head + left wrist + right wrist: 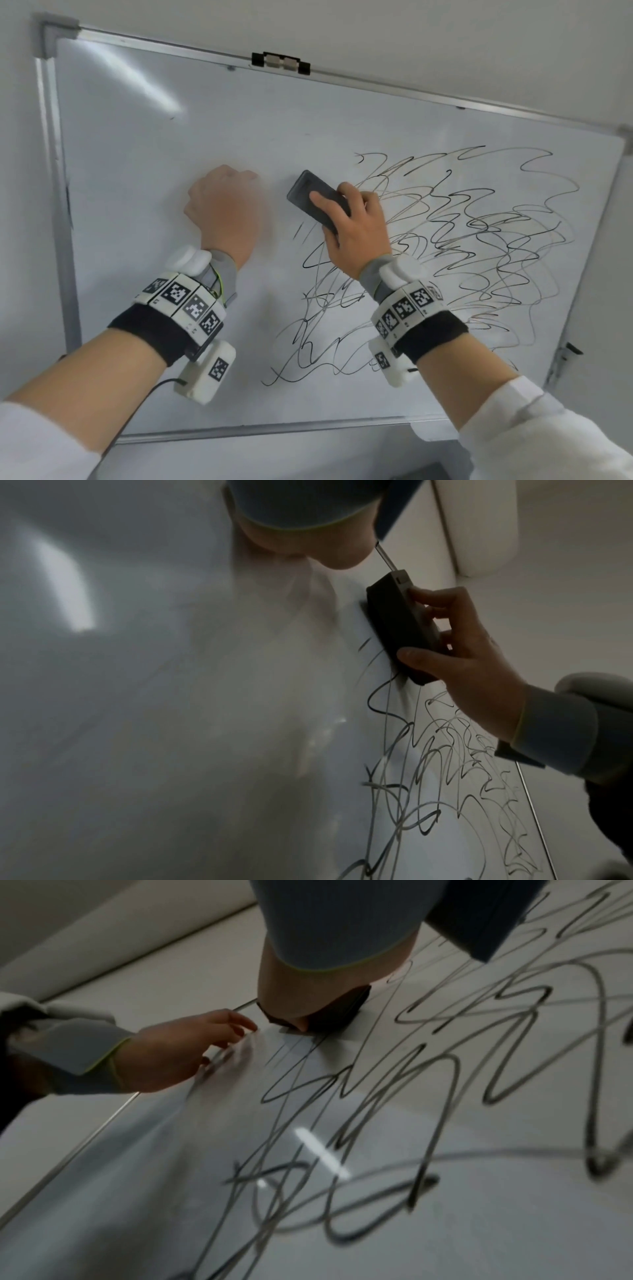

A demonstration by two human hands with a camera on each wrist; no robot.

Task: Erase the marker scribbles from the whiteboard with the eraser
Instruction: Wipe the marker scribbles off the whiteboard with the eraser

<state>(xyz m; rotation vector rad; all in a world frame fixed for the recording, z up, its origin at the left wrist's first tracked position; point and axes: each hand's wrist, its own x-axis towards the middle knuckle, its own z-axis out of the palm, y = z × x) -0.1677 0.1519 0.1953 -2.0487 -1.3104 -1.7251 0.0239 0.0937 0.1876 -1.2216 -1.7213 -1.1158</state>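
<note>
A wall-mounted whiteboard (pixel 164 144) carries dense black marker scribbles (pixel 472 240) over its right half. My right hand (pixel 346 209) grips a dark, oblong eraser (pixel 308 192) and presses it flat on the board at the scribbles' upper left edge. The left wrist view shows the eraser (pixel 394 626) held between thumb and fingers (pixel 431 601), with scribbles (pixel 445 777) below it. My left hand (pixel 222 209), blurred, holds nothing and sits left of the eraser. In the right wrist view the left hand (pixel 185 1050) touches the board with loosely curled fingertips.
A black and grey clip (pixel 281 63) sits on the board's metal top frame. A small dark mark (pixel 171 118) shows at the upper left. A white ledge (pixel 435 433) juts out under the bottom edge. Grey wall surrounds the board.
</note>
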